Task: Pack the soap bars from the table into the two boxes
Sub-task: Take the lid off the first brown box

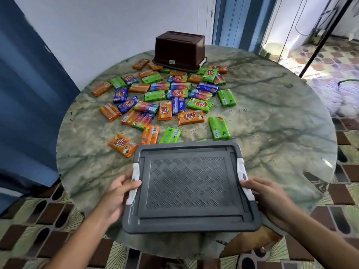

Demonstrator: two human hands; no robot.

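Soap bars (pixel 165 100) in orange, green and blue wrappers lie scattered across the far half of the round marbled worktop (pixel 272 123); none looks packed yet, so nearly all the job remains. A brown box (pixel 179 49) sits upside down behind them. Nearest us is a grey box (pixel 191 188) with its lid on, white latches at either side. The left hand (pixel 118 195) grips its left edge, thumb curled over the latch; the right hand (pixel 270 197) clasps the right edge likewise, forearms reaching in from below.
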